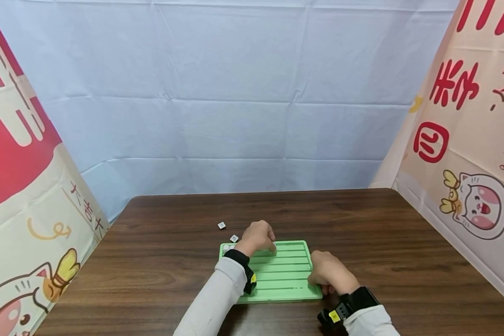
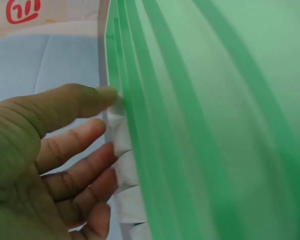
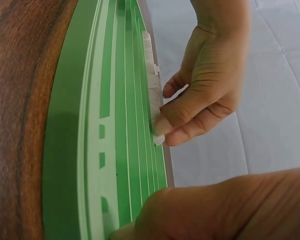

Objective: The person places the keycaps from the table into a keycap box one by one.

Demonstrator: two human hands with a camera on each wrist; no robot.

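Observation:
A light green ridged tray (image 1: 279, 275) lies on the table under both hands. Small white tiles (image 2: 130, 204) stand in a row along its far groove. My left hand (image 1: 258, 237) reaches over that groove, its thumb and index finger pinching the white tile (image 3: 160, 140) at the row's right end. The other left fingers are loosely bent beside the row. At the tray's right edge, my right hand (image 1: 331, 272) grips the rim, thumb on top; its curled fingers are partly hidden.
Two loose tiles lie on the brown wooden table (image 1: 164, 261), one tile (image 1: 221, 225) farther back and another tile (image 1: 234, 238) just behind the tray. A pale blue cloth (image 1: 235, 116) hangs behind the table, with printed cloths at both sides.

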